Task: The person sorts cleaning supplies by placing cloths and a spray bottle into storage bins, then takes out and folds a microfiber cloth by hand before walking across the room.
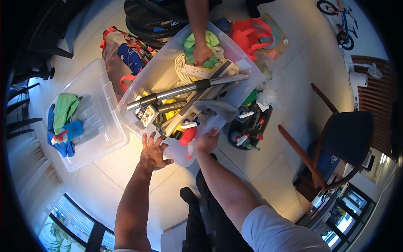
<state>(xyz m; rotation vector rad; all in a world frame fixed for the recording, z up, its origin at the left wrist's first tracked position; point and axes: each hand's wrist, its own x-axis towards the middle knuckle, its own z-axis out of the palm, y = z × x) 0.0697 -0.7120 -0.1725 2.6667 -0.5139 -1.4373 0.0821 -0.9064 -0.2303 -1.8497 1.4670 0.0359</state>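
Note:
A large clear plastic storage box (138,90) stands on the floor before me. My left hand (153,154) is at its near side, fingers spread, holding nothing. On the rim at the near right, my right hand (207,140) is closed round the edge; its fingertips are partly hidden. Between my hands lies a red spray bottle (188,136) with a white trigger. A chrome vacuum tube (178,93) lies across the box, above a grey cloth (216,110). Further in are a white power strip (197,71) with coiled cable and green cloths (210,40).
Another person's hand (202,53) reaches into the box's far end. The box lid (111,140) lies at left with cloths and a blue spray bottle (71,131). A black caddy of bottles (247,134) stands at right, near a wooden chair (344,138). Bags lie beyond.

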